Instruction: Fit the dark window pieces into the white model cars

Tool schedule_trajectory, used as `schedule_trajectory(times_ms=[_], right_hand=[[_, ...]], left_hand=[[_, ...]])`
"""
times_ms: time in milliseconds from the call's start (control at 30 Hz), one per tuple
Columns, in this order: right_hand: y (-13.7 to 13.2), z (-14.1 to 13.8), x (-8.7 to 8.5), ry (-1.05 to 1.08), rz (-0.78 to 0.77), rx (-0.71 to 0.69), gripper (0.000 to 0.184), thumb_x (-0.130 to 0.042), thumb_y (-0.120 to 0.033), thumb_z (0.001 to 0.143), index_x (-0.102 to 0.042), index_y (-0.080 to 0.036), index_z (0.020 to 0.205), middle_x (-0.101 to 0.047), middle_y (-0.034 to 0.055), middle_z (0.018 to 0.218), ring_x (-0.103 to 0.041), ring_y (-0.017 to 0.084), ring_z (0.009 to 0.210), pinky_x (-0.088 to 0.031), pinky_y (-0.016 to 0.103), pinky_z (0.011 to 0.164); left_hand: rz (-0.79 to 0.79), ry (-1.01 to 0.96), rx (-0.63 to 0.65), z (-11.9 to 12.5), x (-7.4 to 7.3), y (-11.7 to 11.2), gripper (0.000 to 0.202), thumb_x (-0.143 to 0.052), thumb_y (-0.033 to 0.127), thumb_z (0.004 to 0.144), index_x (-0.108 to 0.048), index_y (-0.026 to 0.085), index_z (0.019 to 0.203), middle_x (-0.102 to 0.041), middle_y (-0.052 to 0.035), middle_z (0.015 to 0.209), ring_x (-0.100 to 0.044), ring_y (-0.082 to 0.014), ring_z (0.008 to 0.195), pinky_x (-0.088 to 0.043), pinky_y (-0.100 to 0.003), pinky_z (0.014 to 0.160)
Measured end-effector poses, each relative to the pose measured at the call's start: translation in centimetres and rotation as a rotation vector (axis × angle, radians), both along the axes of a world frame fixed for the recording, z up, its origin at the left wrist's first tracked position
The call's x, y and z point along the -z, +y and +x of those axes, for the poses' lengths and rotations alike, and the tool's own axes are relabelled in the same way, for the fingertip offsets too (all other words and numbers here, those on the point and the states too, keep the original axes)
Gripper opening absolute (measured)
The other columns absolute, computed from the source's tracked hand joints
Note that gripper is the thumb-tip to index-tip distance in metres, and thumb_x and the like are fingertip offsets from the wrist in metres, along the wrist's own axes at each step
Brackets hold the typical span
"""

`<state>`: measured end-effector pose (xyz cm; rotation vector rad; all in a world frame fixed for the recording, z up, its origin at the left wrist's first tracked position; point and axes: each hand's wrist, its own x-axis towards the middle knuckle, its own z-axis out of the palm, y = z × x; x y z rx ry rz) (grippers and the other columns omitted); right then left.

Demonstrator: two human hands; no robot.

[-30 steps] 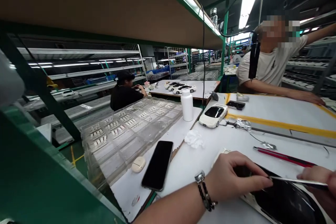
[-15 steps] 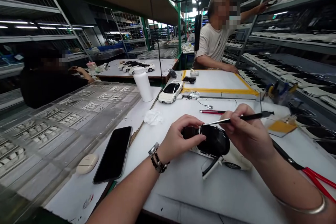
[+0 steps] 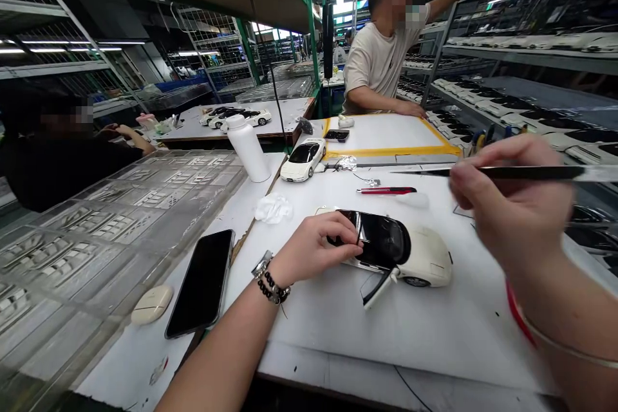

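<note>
A cream-white model car (image 3: 429, 254) with a black roof lies on the white work surface, its near-side door (image 3: 379, 288) swung out. My left hand (image 3: 333, 239) rests over the rear part of the roof, thumb and fingertips pinched together. A small dark sliver shows at those fingertips, too small to name. My right hand (image 3: 516, 199) is raised to the right of the car, apart from it. In its fingers is a slim dark-handled tool (image 3: 531, 172), held level, its thin end pointing left; motion blurs it.
Behind the car lie a red cutter knife (image 3: 386, 190) and crumpled tissue (image 3: 273, 208). A white bottle (image 3: 248, 148) and a second model car (image 3: 304, 159) stand farther back. At left are a phone (image 3: 200, 283), a beige oval case (image 3: 152, 304) and clear part trays (image 3: 111, 225). A co-worker (image 3: 381, 45) reaches toward shelves.
My right hand has drawn away from the roof to the right with the slim tool. My left hand stays at the roof, its pinch now tighter. The view has shifted, showing more of the car.
</note>
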<state>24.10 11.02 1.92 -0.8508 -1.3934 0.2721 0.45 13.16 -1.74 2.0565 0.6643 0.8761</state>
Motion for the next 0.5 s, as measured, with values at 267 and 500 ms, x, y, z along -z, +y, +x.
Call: schedule_trajectory(times_ms=[267,500], right_hand=[[-5.6,7.6,3.9,-1.327,-0.082,0.170,0.042,-0.030,0.006,0.079,-0.058,-0.018,0.097,-0.063,0.0058,0.085,-0.057,0.023,0.083,-0.040,0.041,0.078],[-10.8,11.7,9.6,-1.171,-0.420,0.284,0.051,-0.047,-0.018,0.081,-0.045,-0.032,0.130,-0.062,0.0115,0.098,-0.059,0.031,0.083,-0.044,0.048,0.071]], left_hand=[[0.103,0.058,-0.076,0.2,-0.5,-1.2,0.009,-0.061,0.013,0.082,-0.069,0.015,0.078,-0.065,-0.0062,0.086,-0.060,-0.0140,0.073,-0.049,-0.025,0.063],[0.181,-0.079,-0.229,-0.2,0.5,-3.1,0.010,-0.061,0.011,0.082,-0.070,0.015,0.081,-0.066,-0.0068,0.090,-0.063,-0.0149,0.083,-0.053,-0.024,0.073]])
